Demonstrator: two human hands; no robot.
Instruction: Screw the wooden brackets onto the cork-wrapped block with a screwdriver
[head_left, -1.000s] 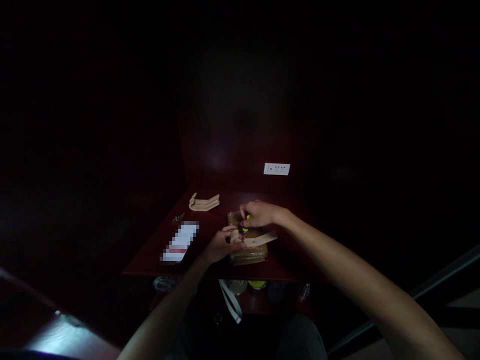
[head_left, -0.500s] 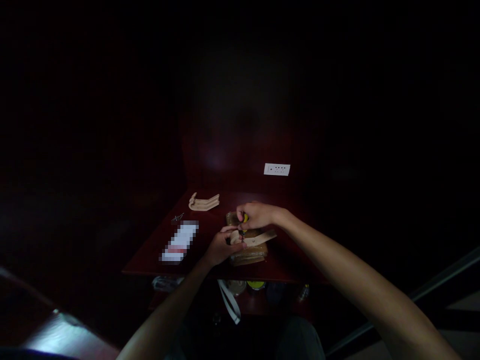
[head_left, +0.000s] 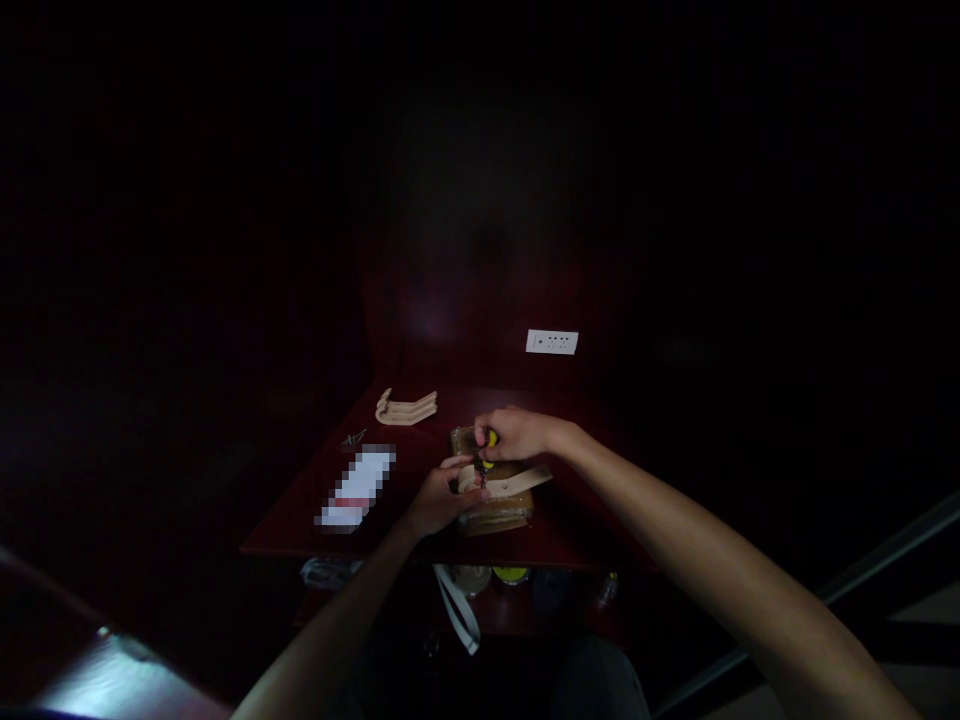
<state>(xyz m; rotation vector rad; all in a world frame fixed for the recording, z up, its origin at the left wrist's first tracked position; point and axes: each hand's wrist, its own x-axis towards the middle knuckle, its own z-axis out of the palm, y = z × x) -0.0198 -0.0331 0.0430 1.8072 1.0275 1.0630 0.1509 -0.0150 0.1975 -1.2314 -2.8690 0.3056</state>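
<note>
My right hand [head_left: 516, 434] is closed around the yellow handle of a screwdriver [head_left: 491, 440], held upright with its tip pointing down. Under the tip lies a pale curved wooden hook piece [head_left: 521, 483], with a small round spot on its long arm. My left hand [head_left: 444, 497] grips the curled end of that piece between thumb and fingers. Beneath it sits a brown block wrapped in clear tape or film [head_left: 499, 512], resting on the dark red tabletop [head_left: 577, 535]. My fingers hide the exact spot where the screwdriver meets the wood.
Similar wooden hooks [head_left: 406, 410] stand together at the back left. Several small screws [head_left: 354, 438] lie near a blurred white sheet or packet [head_left: 358, 488]. A white socket plate [head_left: 552, 342] is on the back wall. Below, a shelf holds a white strap [head_left: 457, 612] and a yellow-topped container [head_left: 511, 575].
The view has shifted very slightly. Both hands keep their holds, and the right hand's grip on the screwdriver handle has turned a little.
</note>
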